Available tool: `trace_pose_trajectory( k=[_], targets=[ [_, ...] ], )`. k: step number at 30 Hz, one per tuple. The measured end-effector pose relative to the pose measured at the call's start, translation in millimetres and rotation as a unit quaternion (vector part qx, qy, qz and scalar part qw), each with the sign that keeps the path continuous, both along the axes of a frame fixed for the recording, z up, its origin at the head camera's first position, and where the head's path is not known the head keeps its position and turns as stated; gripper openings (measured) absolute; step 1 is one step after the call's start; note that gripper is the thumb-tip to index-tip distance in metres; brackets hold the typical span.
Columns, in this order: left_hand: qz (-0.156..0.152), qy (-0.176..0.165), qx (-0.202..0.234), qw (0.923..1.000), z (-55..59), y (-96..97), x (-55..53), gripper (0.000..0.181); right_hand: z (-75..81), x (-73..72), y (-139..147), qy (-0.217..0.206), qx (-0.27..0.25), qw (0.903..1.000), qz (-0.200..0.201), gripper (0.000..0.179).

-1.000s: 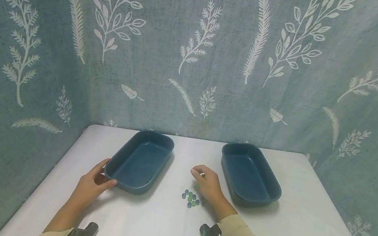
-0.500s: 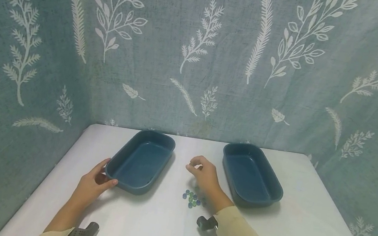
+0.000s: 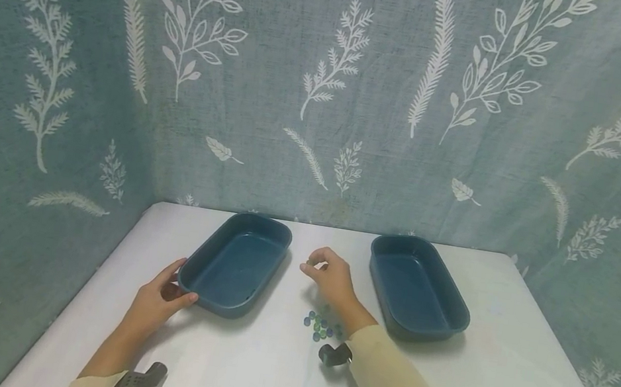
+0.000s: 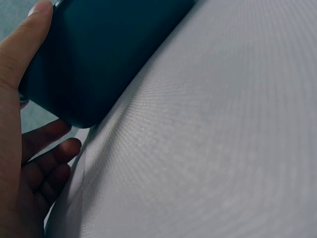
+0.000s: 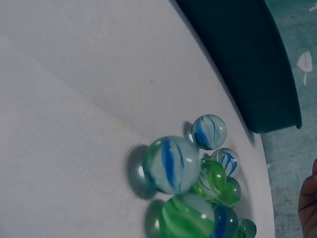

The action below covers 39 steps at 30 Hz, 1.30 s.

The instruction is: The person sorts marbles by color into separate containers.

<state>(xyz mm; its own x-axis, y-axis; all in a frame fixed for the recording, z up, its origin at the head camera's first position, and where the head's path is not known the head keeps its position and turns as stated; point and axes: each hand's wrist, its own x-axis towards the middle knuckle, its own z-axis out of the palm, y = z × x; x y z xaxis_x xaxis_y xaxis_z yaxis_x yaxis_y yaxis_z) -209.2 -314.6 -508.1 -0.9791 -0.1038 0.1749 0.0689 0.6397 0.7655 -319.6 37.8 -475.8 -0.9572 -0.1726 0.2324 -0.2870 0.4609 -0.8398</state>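
Note:
My left hand (image 3: 158,301) grips the near-left corner of a dark blue rectangular tub (image 3: 228,307), its thumb at the rim in the left wrist view, where the tub wall (image 4: 104,54) fills the top. Above the table to the right of that tub, my right hand (image 3: 333,280) pinches a small greenish marble (image 3: 310,262) between thumb and fingertips. Several loose glass marbles (image 3: 316,336) lie below the right forearm. Up close in the right wrist view, a clear marble with blue swirls (image 5: 172,165) sits beside a green-swirled one (image 5: 187,218).
A second, matching blue tub (image 3: 416,333) stands to the right of my right hand. White cloth (image 3: 235,376) covers the table. A leaf-patterned curtain (image 3: 267,80) hangs behind the table and along its sides. Each wrist carries a small black camera (image 3: 334,355).
My right hand has moved left and away from me, from beyond the marbles toward the left tub, with the marble in its fingers. The left hand keeps its hold on the tub.

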Motion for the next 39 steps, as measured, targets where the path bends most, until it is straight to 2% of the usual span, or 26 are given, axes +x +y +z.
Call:
trace_pose_trajectory(
  k=[14,22,30,39],
  targets=[
    [0.001,0.010,-0.004,0.9999,-2.6,-1.8,0.9,0.088,-3.0,-18.4,-17.6,0.006,-0.005,0.9999,0.014,0.017],
    [0.007,0.002,0.001,1.0000,-4.7,-2.4,-1.0,0.088,-5.7,-26.9,-24.2,0.017,-0.003,0.9998,0.012,0.017],
    [0.008,0.001,0.001,1.0000,-2.6,-2.3,-1.0,0.089,-4.4,-33.1,-32.4,0.007,-0.007,0.9999,0.009,0.017],
    [0.003,0.001,0.016,0.9999,-0.7,0.1,-0.7,0.088,1.9,-41.5,-39.6,0.019,-0.008,0.9998,0.005,0.017]
  ],
)
